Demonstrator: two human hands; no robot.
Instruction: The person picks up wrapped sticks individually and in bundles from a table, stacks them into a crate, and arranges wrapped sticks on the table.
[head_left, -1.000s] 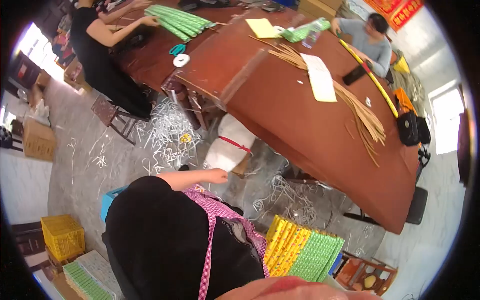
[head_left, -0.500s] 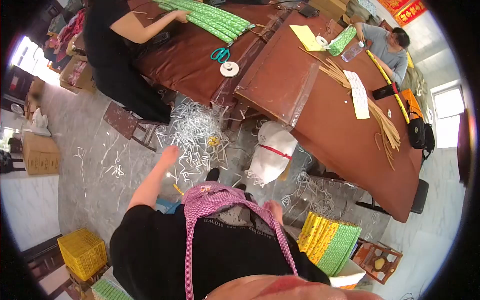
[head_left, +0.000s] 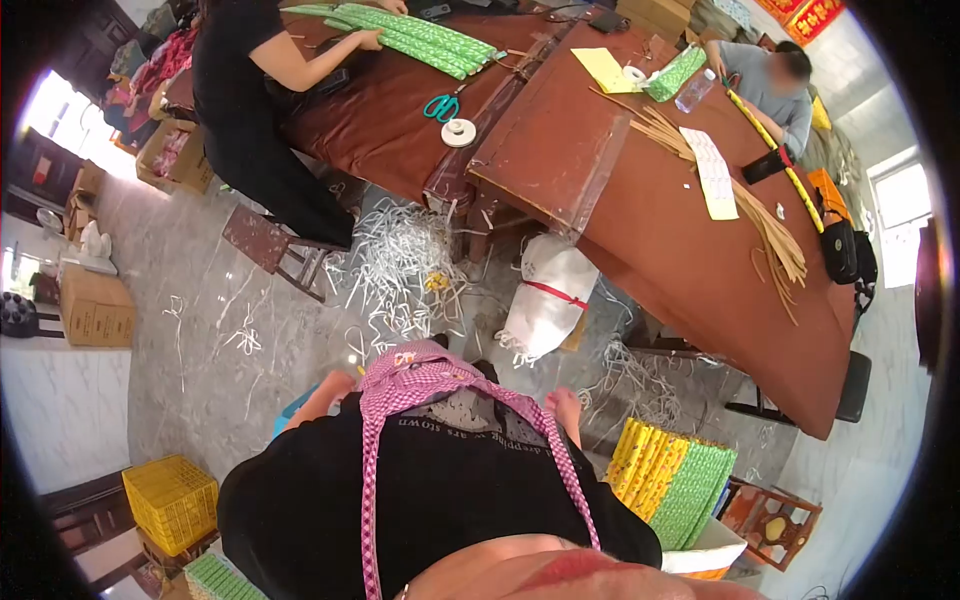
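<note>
My left hand point(head_left: 338, 382) hangs beside the pink checked apron point(head_left: 425, 375) at my waist, near something blue point(head_left: 292, 404). Low on my other side is my right hand point(head_left: 565, 402), between the apron and a box of yellow and green patterned rolls point(head_left: 670, 480). Both hands look small and partly turned away, so I cannot make out their fingers. Nothing held shows in either one. In front of me on the floor lie a heap of white strips point(head_left: 400, 262) and a white sack point(head_left: 545, 310) tied with a red band.
Brown-covered tables point(head_left: 640, 270) stand ahead, with teal scissors point(head_left: 441, 107), a tape roll point(head_left: 459, 132) and thin tan strips point(head_left: 770, 235). A person in black point(head_left: 245, 120) handles green patterned rolls point(head_left: 410, 40); another person sits at right. A stool point(head_left: 265, 243) and yellow crate point(head_left: 170, 503) are left.
My left hand has come down and back from over the floor towards my waist. My right hand has shifted slightly outward and up. The view has shifted a little.
</note>
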